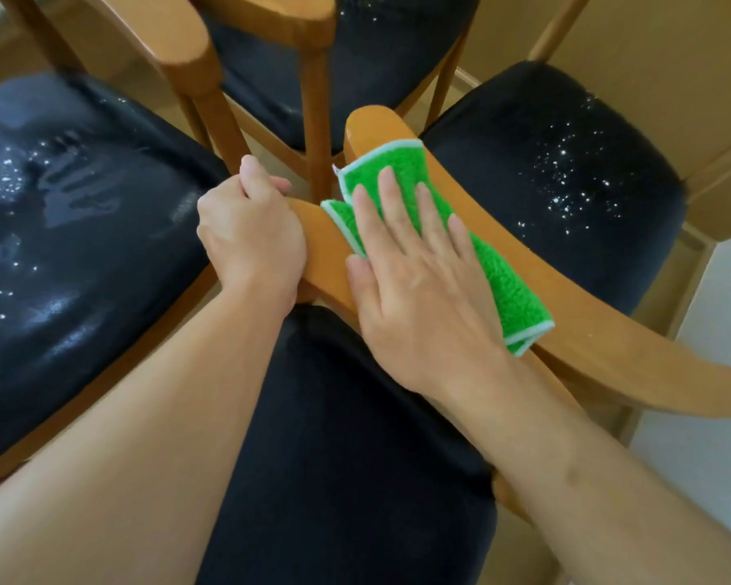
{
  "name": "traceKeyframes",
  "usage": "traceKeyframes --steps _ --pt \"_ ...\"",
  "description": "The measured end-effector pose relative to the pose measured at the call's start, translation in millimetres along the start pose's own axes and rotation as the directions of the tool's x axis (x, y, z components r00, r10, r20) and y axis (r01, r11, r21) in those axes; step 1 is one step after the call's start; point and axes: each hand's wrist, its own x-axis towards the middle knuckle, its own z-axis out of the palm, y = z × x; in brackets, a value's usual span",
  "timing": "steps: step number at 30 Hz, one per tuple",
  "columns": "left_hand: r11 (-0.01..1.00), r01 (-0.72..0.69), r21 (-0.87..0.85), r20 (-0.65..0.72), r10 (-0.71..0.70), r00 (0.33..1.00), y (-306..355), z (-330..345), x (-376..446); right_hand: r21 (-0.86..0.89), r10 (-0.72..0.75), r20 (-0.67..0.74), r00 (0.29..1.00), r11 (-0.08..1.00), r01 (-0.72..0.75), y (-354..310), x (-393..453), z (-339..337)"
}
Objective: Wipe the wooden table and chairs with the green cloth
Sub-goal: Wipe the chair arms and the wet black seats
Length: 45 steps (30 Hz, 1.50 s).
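Observation:
A folded green cloth (401, 171) with a white edge lies along the curved wooden backrest (600, 331) of the chair on the right. My right hand (418, 272) presses flat on the cloth with straight, spread fingers. My left hand (250, 230) grips the end of the wooden backrest (323, 247) of the chair right below me, fingers curled round it. That chair has a dark padded seat (347, 458).
Several wooden chairs with shiny dark seats crowd round: one at the left (81, 230), one at the top (355, 48), one at the right (566, 171). A wooden armrest (174, 40) juts in at upper left. Pale floor (714, 310) shows at right.

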Motion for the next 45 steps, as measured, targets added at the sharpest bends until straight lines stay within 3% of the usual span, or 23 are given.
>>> traceKeyframes --steps 6,12,17,23,31,36,45 --pt "1.000 -0.008 -0.029 -0.008 0.007 1.000 -4.6 2.5 2.9 0.033 0.102 -0.003 0.995 0.994 -0.102 26.3 -27.0 -5.3" --pt "0.999 -0.018 -0.036 -0.004 0.017 1.000 -7.2 2.1 4.0 -0.059 0.016 -0.013 1.000 0.998 -0.017 5.5 56.3 -3.9" --pt "0.997 -0.026 -0.067 0.004 0.026 1.000 -6.7 0.4 3.7 -0.074 0.035 -0.028 0.999 0.997 -0.037 -21.0 97.8 -1.3" --pt "0.997 -0.027 -0.066 0.006 0.027 1.000 -4.3 -2.0 2.0 0.012 -0.028 -0.028 0.999 1.000 0.028 -26.2 54.1 -1.0" --pt "0.999 0.000 -0.034 -0.025 -0.001 1.000 -3.5 1.0 0.7 0.199 0.024 -0.150 0.988 0.980 0.007 2.3 -28.4 -0.1" --pt "0.999 -0.009 -0.048 -0.007 0.008 1.000 -7.2 1.1 2.7 0.186 0.062 -0.175 0.983 0.982 -0.029 23.4 -65.8 -0.8" --pt "0.999 -0.018 -0.050 -0.003 0.018 1.000 -6.7 0.4 3.0 0.082 -0.117 -0.055 0.992 0.989 0.122 1.9 60.3 -5.4"
